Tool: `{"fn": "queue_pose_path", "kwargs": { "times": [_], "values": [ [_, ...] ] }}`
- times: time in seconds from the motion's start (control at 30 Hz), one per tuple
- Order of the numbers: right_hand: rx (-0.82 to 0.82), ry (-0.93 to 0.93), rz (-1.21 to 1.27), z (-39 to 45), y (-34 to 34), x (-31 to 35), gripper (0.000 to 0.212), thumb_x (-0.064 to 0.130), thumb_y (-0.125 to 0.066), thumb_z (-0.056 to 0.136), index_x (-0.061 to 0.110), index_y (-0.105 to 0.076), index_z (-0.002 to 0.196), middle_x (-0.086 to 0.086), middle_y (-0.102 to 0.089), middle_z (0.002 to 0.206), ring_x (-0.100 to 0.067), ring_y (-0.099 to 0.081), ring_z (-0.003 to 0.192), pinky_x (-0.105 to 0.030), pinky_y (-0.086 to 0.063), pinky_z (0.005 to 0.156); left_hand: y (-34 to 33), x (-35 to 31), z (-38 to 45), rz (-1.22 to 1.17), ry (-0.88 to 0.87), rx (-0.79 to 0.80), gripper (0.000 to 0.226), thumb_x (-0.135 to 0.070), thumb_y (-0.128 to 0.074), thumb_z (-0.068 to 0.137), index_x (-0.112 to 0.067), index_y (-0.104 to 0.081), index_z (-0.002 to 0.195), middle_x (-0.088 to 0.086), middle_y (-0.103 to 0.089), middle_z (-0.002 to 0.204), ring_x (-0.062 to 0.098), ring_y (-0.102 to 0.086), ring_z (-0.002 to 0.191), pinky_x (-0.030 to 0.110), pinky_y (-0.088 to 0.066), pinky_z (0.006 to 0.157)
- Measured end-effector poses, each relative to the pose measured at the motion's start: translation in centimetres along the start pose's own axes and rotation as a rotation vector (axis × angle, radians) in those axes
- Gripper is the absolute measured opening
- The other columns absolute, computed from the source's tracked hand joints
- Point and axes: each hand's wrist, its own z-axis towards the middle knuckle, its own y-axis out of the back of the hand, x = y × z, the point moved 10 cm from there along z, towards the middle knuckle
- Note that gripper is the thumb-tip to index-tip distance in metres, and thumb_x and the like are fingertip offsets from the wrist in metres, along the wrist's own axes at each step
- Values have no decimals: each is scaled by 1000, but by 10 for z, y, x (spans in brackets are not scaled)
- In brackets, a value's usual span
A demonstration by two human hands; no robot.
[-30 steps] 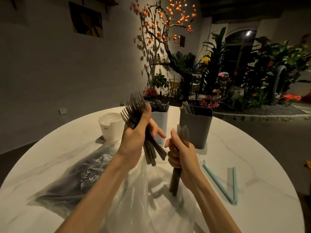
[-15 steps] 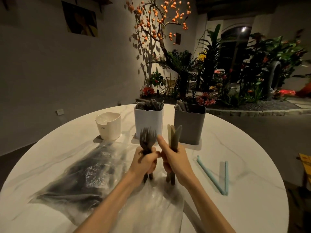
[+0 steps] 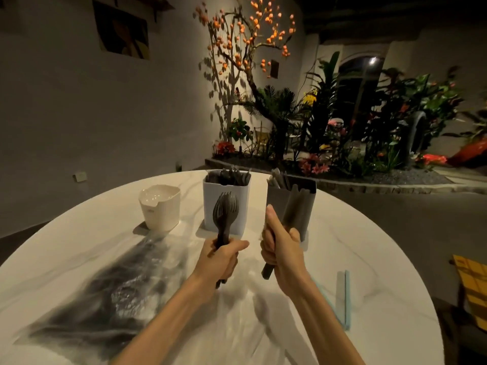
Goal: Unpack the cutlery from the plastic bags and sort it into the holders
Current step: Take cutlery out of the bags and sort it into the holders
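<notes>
Dark plastic forks (image 3: 224, 206), bunched upright in the gripping left hand (image 3: 220, 255) before the white rectangular holder (image 3: 210, 206), could fan out and spill, as could the grey plastic knives (image 3: 296, 209) clenched in the right hand (image 3: 280, 248) by the grey rectangular holder (image 3: 274, 204).

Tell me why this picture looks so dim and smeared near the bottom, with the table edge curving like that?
Head view: the lighting is low and warm, brightest on the wall behind the orange-fruited tree, which casts leaf shadows there. Motion blur smears the plastic bag and both forearms. The wide-angle lens bows the table. The forks in the left hand stay fairly sharp.
</notes>
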Motion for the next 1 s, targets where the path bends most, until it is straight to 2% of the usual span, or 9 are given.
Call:
{"fn": "queue_pose_path", "kwargs": {
  "times": [0.13, 0.2, 0.3, 0.47, 0.63, 0.77, 0.87, 0.93, 1.0],
  "values": [
    [25, 186, -36, 38, 3, 92, 57, 45, -57, 99, 21, -41, 50, 4, -34, 47, -10, -27, 40, -20, -23, 40, -20, -67, 21, 76, -133, 102, 44, -10, -64, 95, -15, -45, 57, 2, -35, 48, 11, -28, 38, 21, -27, 40],
    [7, 257, -86, 64, 8, 131, 56, 45, -54, 101, 21, -41, 52, 5, -32, 48, -10, -26, 40, -21, -21, 40, -30, -93, 34, 122, -147, 90, 37, -14, -66, 95, -16, -51, 62, 2, -43, 51, 8, -37, 37, 22, -32, 43],
    [-57, 313, -165, 106, 19, 163, 53, 48, -52, 102, 21, -42, 57, 5, -33, 51, -9, -27, 42, -21, -21, 41, -49, -117, 56, 72, -122, 167, 32, -14, -64, 97, -14, -51, 68, 2, -39, 52, 11, -31, 41, 24, -26, 44],
    [-104, 273, -288, 168, 32, 158, 52, 54, -51, 100, 19, -49, 61, 8, -41, 49, -7, -33, 42, -21, -25, 43, -54, -130, 90, 33, -63, 150, 27, -15, -66, 97, -13, -52, 74, -1, -40, 52, 9, -30, 41, 22, -27, 45],
    [-118, 158, -455, 197, 44, 115, 51, 50, -58, 98, 12, -65, 65, -7, -60, 65, -17, -58, 57, -30, -48, 63, -42, -111, 109, 10, 5, 89, 31, -19, -66, 97, -13, -50, 71, 1, -41, 54, 10, -31, 43, 22, -29, 43],
    [-94, 210, -531, 197, 43, 111, 34, 43, -69, 93, 11, -76, 84, -5, -74, 83, -13, -70, 81, -18, -46, 70, -31, -89, 114, 10, 56, 54, 30, -22, -65, 97, -12, -50, 73, 2, -42, 56, 10, -33, 43, 20, -31, 41],
    [-33, 216, -534, 199, 39, 108, 29, 43, -71, 91, 15, -78, 96, 0, -77, 89, -12, -73, 92, -29, -57, 85, -21, -77, 117, 36, 78, 27, 30, -24, -66, 96, -12, -50, 74, 2, -43, 56, 10, -35, 43, 21, -32, 42],
    [-47, 260, -581, 194, 37, 113, 27, 42, -66, 95, 17, -78, 98, 3, -77, 92, -10, -72, 94, -36, -57, 96, -20, -71, 114, 26, 97, 33, 31, -22, -67, 96, -13, -50, 72, 2, -43, 55, 10, -34, 43, 21, -31, 42],
    [-59, 374, -630, 181, 25, 129, 28, 43, -64, 96, 19, -76, 101, 6, -76, 94, -7, -70, 94, -39, -56, 97, -18, -68, 110, 51, 120, 37, 29, -21, -68, 95, -13, -50, 73, 2, -43, 56, 10, -34, 44, 21, -31, 43]
  ]
}}
